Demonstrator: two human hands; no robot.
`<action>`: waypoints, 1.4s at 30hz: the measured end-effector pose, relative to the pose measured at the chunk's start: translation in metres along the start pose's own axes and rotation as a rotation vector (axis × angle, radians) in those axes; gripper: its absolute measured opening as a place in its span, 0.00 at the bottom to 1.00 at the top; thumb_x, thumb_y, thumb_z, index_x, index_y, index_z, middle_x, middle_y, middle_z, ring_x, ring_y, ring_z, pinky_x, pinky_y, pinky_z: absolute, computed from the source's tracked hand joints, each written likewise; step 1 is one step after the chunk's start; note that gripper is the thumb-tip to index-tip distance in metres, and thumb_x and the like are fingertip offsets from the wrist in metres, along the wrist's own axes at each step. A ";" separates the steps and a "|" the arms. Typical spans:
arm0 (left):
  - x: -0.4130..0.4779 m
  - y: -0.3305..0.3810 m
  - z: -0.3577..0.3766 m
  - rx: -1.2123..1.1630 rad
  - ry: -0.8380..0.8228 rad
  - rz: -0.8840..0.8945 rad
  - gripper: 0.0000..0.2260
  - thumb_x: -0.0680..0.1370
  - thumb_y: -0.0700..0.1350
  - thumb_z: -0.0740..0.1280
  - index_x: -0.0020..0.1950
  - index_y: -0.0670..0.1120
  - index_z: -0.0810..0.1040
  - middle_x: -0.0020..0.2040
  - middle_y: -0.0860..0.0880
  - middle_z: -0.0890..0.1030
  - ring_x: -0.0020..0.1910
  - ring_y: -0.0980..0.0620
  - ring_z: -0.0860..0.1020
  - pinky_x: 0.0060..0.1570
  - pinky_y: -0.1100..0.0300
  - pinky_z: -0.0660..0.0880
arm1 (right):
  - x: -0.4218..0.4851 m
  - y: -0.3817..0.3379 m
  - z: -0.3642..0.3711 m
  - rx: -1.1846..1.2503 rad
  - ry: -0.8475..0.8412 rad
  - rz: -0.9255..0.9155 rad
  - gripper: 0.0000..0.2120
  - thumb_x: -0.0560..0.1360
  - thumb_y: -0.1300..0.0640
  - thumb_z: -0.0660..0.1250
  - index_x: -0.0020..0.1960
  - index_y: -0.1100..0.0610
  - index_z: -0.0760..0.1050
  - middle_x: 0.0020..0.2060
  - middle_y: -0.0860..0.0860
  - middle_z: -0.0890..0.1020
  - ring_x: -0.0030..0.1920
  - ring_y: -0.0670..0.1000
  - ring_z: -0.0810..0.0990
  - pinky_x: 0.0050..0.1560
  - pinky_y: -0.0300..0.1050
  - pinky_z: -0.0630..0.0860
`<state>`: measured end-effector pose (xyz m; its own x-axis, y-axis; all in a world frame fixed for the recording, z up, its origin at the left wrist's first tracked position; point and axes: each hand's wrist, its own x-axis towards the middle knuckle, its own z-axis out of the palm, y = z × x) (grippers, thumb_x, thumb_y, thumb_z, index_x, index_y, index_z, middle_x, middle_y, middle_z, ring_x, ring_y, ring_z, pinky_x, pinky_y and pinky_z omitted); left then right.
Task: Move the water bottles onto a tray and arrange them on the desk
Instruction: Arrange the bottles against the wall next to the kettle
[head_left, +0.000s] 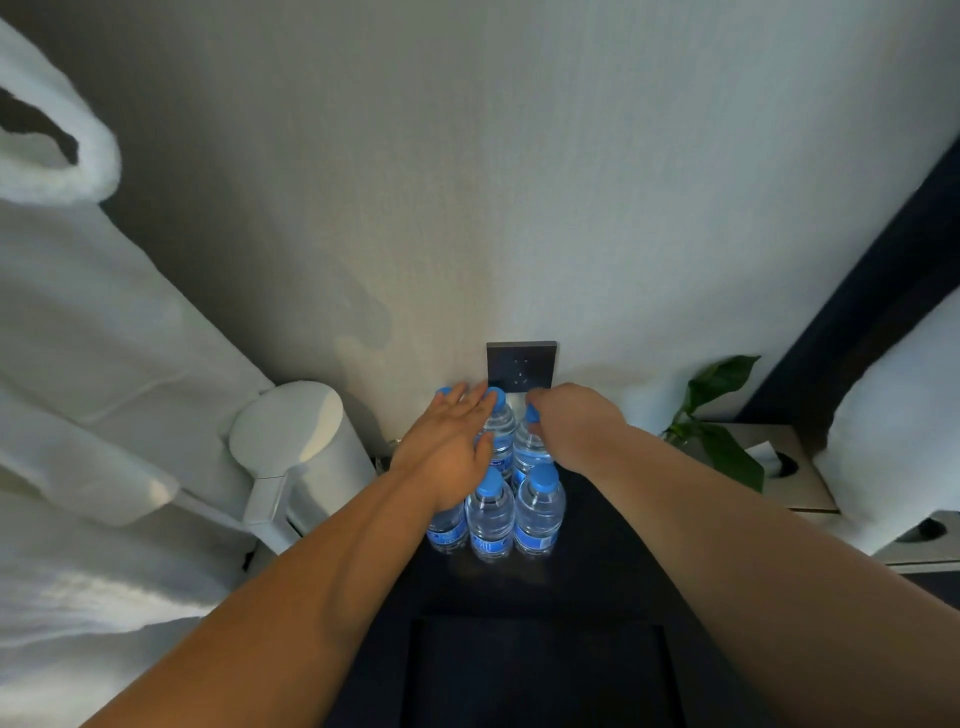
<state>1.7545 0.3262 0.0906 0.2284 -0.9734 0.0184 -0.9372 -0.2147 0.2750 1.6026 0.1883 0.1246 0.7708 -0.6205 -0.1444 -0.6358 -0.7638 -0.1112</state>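
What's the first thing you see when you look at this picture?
Two bare arms reach to a huddle of water bottles with blue caps, standing on a dark desk by the wall. The left hand is spread open over them; the right hand grips one cap. A white kettle stands left.

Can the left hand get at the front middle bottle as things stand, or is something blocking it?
Probably yes. The left hand is spread open over the back row, and the front middle bottle stands just beside that wrist with its blue cap uncovered. Neighbouring bottles press close on both sides, so a grip from the top looks easiest.
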 end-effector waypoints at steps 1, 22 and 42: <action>0.000 -0.001 0.000 -0.001 0.000 -0.002 0.27 0.87 0.48 0.53 0.85 0.48 0.50 0.85 0.49 0.50 0.84 0.49 0.46 0.78 0.60 0.34 | 0.002 0.000 -0.001 -0.001 0.004 0.003 0.08 0.82 0.58 0.66 0.60 0.56 0.75 0.49 0.53 0.80 0.45 0.53 0.76 0.42 0.46 0.72; 0.000 -0.003 0.004 -0.032 0.039 0.008 0.28 0.85 0.46 0.54 0.85 0.49 0.51 0.85 0.50 0.51 0.84 0.49 0.46 0.79 0.58 0.35 | 0.021 0.003 0.013 -0.021 0.000 0.109 0.14 0.85 0.52 0.66 0.65 0.59 0.73 0.52 0.56 0.83 0.52 0.57 0.83 0.44 0.48 0.72; 0.001 -0.002 0.004 -0.018 0.037 0.000 0.29 0.85 0.47 0.54 0.85 0.50 0.50 0.85 0.50 0.51 0.84 0.50 0.45 0.80 0.57 0.37 | 0.014 0.010 0.016 0.004 0.051 0.032 0.21 0.82 0.61 0.67 0.71 0.54 0.62 0.39 0.52 0.77 0.39 0.54 0.80 0.40 0.53 0.82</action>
<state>1.7559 0.3253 0.0858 0.2384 -0.9697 0.0539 -0.9322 -0.2129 0.2927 1.6063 0.1746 0.1056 0.7508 -0.6532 -0.0976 -0.6605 -0.7426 -0.1108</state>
